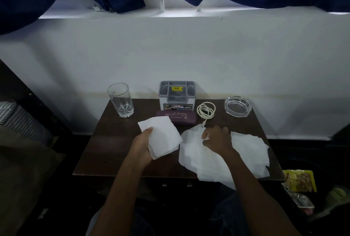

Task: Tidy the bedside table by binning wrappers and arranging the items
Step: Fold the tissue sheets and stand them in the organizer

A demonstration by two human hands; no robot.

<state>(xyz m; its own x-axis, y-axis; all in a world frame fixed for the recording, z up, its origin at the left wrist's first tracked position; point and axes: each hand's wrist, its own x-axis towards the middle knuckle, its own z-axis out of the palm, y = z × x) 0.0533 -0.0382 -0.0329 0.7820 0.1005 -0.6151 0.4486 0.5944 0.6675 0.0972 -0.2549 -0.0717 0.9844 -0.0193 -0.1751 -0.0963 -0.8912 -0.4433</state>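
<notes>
Bedside table [106,152] — a back row and a front row

Along the back, left to right: glass [120,100], organiser box [177,94], coiled cable [206,110], ashtray [238,106]. A case [177,117] lies just before the box. Nearer, a folded tissue [162,137] sits left of centre, and loose sheets [248,150] spread over the front right, overhanging the near edge. Wrappers [300,181] lie off the table — lower right.
</notes>
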